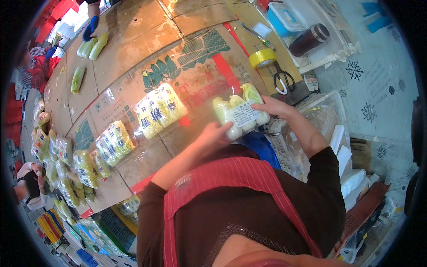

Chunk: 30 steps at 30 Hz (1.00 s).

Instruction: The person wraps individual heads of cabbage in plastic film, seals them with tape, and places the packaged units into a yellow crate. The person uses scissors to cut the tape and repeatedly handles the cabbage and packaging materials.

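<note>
My left hand (215, 133) and my right hand (272, 106) hold a clear bag of baby napa cabbages (248, 126) between them, at the table's near edge. A white label with writing faces up on the bag, and my right fingers lie on the label's right end. Left of it on the cardboard lies a printed bag of cabbages (161, 110), with another printed bag (115, 143) farther left. Many more bagged cabbages (85, 168) are heaped at the table's left end. Several loose cabbages (98, 46) lie towards the far left.
Yellow tape (262, 58), black-handled scissors (283, 79) and a knife (257, 36) lie right of the cardboard (133, 43). A white tray (340, 36) holds a dark flask (309, 40) and a blue box (286, 20). A co-worker's blue-gloved hand (90, 29) touches the loose cabbages; other people are at left.
</note>
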Available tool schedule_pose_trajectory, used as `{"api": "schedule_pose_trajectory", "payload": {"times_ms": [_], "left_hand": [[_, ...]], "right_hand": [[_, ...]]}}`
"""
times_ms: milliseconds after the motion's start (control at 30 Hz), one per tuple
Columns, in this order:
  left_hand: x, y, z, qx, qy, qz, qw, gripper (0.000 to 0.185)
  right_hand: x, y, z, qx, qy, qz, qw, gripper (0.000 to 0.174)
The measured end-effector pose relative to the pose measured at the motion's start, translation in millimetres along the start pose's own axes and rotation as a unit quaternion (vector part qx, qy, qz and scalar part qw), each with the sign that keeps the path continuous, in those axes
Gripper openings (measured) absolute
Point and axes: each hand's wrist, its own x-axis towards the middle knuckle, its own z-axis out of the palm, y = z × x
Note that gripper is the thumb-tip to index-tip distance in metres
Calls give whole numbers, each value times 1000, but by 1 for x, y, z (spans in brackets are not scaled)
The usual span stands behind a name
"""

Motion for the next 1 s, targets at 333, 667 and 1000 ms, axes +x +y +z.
{"api": "schedule_pose_trajectory", "payload": {"times_ms": [333, 667, 1000], "left_hand": [[-14, 9, -10, 566, 129, 470, 665, 46], [26, 15, -5, 533, 179, 412, 717, 52], [39, 52, -20, 238, 182, 233, 925, 43]], "right_hand": [[-25, -28, -48, -523, 20, -343, 780, 59], [29, -9, -46, -554, -37, -403, 727, 53], [79, -18, -56, -300, -72, -318, 896, 40]]}}
